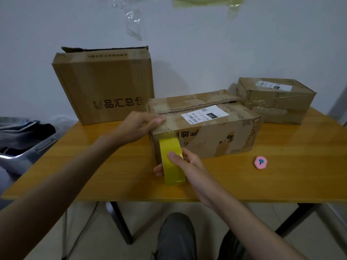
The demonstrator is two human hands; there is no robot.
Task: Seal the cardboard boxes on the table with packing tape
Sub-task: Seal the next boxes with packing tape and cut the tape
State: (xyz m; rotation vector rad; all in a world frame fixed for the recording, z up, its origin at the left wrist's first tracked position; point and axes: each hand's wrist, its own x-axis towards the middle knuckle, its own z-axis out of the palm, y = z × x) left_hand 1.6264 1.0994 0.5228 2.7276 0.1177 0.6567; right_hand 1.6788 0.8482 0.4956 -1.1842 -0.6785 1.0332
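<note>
A worn cardboard box [221,136] with a white shipping label lies in the middle of the yellow table [281,181]. Its top flaps are torn along a zigzag edge. My left hand [139,126] rests on the box's top left corner, thumb pressing on the lid. My right hand [185,164] grips a roll of yellow packing tape [172,162] against the box's front left face. A strip of tape runs from the roll up to the box's upper edge. A tall box [105,85] stands at the back left. A third taped box [276,98] sits at the back right.
A small pink round object [260,162] lies on the table to the right. A grey plastic bin [24,145] with clothes stands left of the table. Scraps of clear and yellow tape [208,1] stick to the wall. My knees show under the table's front edge.
</note>
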